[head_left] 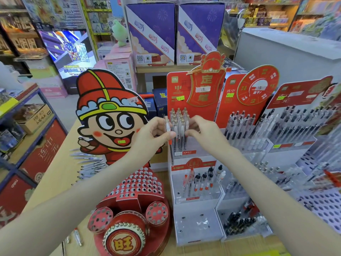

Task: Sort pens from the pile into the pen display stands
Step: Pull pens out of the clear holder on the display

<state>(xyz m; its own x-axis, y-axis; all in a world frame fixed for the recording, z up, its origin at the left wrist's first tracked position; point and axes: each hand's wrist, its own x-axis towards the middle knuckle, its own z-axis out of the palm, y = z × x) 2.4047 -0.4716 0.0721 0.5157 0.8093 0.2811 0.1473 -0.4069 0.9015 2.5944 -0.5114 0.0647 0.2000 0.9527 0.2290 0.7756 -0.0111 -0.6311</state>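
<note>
Pen held upright before a display stand on a shop surface

A wooden surface [66, 150] set among stocked shop shelves is crowded with red stands. A clear pen [168, 126] is pinched upright, red tip down, by the raised left grip [156, 133] before the pen display stand [173, 97]. The right grip [201, 130] is curled against the racked pens; whether one is held cannot be told.

two hands [155, 133], two purple boxes [151, 34], three red pen stands [191, 111], one cartoon stand [110, 117].
</note>
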